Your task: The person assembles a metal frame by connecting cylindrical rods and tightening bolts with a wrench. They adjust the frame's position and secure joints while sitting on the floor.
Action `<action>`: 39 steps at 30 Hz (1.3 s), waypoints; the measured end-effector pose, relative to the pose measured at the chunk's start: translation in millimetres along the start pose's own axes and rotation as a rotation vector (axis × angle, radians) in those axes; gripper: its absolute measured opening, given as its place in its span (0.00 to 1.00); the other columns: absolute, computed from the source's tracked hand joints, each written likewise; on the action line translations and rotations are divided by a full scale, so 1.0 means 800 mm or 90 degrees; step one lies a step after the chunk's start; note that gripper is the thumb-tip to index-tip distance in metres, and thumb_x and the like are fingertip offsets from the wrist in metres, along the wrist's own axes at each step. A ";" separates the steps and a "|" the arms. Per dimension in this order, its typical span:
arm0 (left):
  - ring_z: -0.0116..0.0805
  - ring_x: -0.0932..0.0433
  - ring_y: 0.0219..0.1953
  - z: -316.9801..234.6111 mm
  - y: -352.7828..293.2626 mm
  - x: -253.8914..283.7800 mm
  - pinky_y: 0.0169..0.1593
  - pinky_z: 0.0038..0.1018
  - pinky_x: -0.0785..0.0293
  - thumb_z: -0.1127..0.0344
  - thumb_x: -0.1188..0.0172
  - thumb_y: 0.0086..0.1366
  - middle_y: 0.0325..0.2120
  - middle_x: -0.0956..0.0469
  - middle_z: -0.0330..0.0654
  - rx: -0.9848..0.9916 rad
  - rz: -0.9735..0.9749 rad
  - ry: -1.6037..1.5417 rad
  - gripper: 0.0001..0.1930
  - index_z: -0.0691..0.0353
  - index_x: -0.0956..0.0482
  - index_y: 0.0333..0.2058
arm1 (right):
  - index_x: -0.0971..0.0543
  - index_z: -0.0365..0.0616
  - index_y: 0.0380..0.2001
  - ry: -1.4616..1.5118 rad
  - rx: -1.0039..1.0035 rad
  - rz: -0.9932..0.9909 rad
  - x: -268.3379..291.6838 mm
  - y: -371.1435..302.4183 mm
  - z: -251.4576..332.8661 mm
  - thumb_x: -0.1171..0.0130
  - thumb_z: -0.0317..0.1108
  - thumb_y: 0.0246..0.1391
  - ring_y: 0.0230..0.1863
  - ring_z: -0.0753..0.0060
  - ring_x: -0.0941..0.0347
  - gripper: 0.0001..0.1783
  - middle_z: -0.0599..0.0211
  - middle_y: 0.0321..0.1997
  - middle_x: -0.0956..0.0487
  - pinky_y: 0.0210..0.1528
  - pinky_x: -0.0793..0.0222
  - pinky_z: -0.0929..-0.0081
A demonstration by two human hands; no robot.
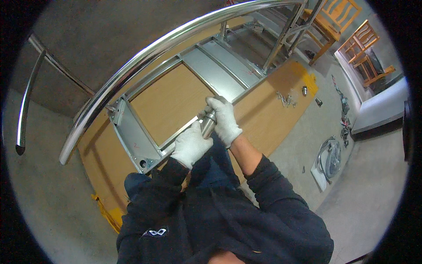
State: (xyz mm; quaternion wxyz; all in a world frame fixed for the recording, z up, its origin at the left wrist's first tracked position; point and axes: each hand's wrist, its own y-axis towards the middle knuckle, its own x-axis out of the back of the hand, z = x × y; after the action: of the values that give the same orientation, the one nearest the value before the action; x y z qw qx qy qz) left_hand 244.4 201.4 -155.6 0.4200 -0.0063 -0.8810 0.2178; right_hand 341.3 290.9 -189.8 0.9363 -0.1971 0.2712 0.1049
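Observation:
Both my hands wear white gloves and hold a short shiny metal cylinder (208,123) over the near rail of a grey metal frame (132,132). My left hand (190,145) grips its lower end. My right hand (223,118) wraps its upper end, which meets the frame rail. The frame lies on a wooden board (169,99) on the floor. A long curved chrome tube (145,59) arches over the frame's far side.
Loose screws and small metal parts (288,99) lie on the board to the right. A coiled cable on a white sheet (330,159) sits on the concrete floor. Wooden chairs (351,35) stand at the upper right. Another curved chrome tube (26,101) lies at the left.

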 end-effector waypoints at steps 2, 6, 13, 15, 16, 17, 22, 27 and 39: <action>0.57 0.23 0.43 0.006 0.005 -0.010 0.48 0.43 0.27 0.56 0.36 0.50 0.37 0.22 0.60 0.007 -0.024 0.012 0.29 0.66 0.31 0.48 | 0.30 0.35 0.39 -0.042 -0.018 -0.014 0.003 0.007 -0.008 0.42 0.33 0.55 0.23 0.68 0.27 0.14 0.66 0.23 0.29 0.30 0.23 0.67; 0.52 0.22 0.43 0.014 0.004 -0.009 0.47 0.40 0.27 0.56 0.34 0.49 0.37 0.22 0.56 -0.053 -0.011 -0.099 0.31 0.66 0.31 0.49 | 0.33 0.34 0.51 0.093 0.044 0.144 0.007 -0.004 0.000 0.38 0.39 0.55 0.29 0.69 0.25 0.26 0.67 0.25 0.28 0.34 0.23 0.66; 0.29 0.24 0.39 0.026 0.016 -0.028 0.46 0.26 0.28 0.72 0.35 0.48 0.36 0.23 0.38 -0.099 0.106 -0.421 0.25 0.65 0.29 0.47 | 0.33 0.33 0.48 0.066 -0.021 0.170 0.004 -0.030 0.005 0.46 0.32 0.57 0.20 0.79 0.37 0.18 0.75 0.20 0.38 0.33 0.27 0.73; 0.35 0.22 0.41 0.030 0.016 -0.041 0.47 0.28 0.28 0.67 0.36 0.48 0.37 0.21 0.44 -0.117 0.040 -0.326 0.26 0.67 0.30 0.47 | 0.31 0.34 0.43 0.019 -0.045 0.139 0.002 -0.032 0.017 0.49 0.28 0.55 0.15 0.79 0.40 0.13 0.75 0.17 0.38 0.27 0.29 0.76; 0.41 0.22 0.41 0.020 0.012 -0.036 0.47 0.31 0.27 0.63 0.37 0.48 0.37 0.21 0.47 -0.089 0.015 -0.268 0.25 0.65 0.28 0.46 | 0.31 0.33 0.44 -0.006 -0.051 0.144 0.007 -0.029 0.020 0.48 0.29 0.54 0.18 0.76 0.34 0.15 0.71 0.19 0.34 0.28 0.27 0.74; 0.47 0.21 0.41 0.006 0.006 -0.027 0.47 0.35 0.27 0.60 0.37 0.48 0.37 0.20 0.51 -0.061 -0.011 -0.207 0.25 0.64 0.26 0.45 | 0.30 0.33 0.44 -0.028 -0.059 0.151 0.010 -0.026 0.022 0.47 0.31 0.53 0.21 0.73 0.29 0.16 0.68 0.21 0.30 0.30 0.25 0.73; 0.50 0.22 0.45 0.007 0.013 -0.022 0.50 0.36 0.28 0.53 0.35 0.46 0.39 0.21 0.55 -0.036 0.002 -0.137 0.32 0.66 0.29 0.48 | 0.30 0.34 0.42 0.033 -0.130 0.074 0.009 -0.014 0.016 0.44 0.28 0.51 0.19 0.70 0.29 0.15 0.65 0.21 0.28 0.28 0.24 0.67; 0.46 0.21 0.45 0.016 0.035 -0.020 0.49 0.35 0.27 0.48 0.33 0.47 0.39 0.20 0.52 -0.063 -0.047 -0.170 0.32 0.65 0.25 0.46 | 0.31 0.39 0.36 0.094 0.031 -0.032 -0.007 0.000 -0.009 0.45 0.25 0.51 0.20 0.75 0.32 0.09 0.68 0.23 0.31 0.26 0.24 0.67; 0.55 0.23 0.44 0.016 0.037 -0.022 0.47 0.40 0.28 0.50 0.38 0.50 0.36 0.20 0.57 0.001 -0.058 -0.108 0.25 0.64 0.24 0.41 | 0.29 0.36 0.31 -0.017 -0.117 0.069 -0.004 0.025 0.010 0.46 0.25 0.50 0.19 0.69 0.31 0.06 0.66 0.21 0.31 0.26 0.25 0.66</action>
State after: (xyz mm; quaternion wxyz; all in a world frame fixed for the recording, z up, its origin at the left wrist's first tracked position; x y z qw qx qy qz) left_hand 241.2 220.0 -186.9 0.3534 0.0531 -0.9125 0.1990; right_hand 336.2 311.8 -187.6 0.9106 -0.2660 0.2584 0.1825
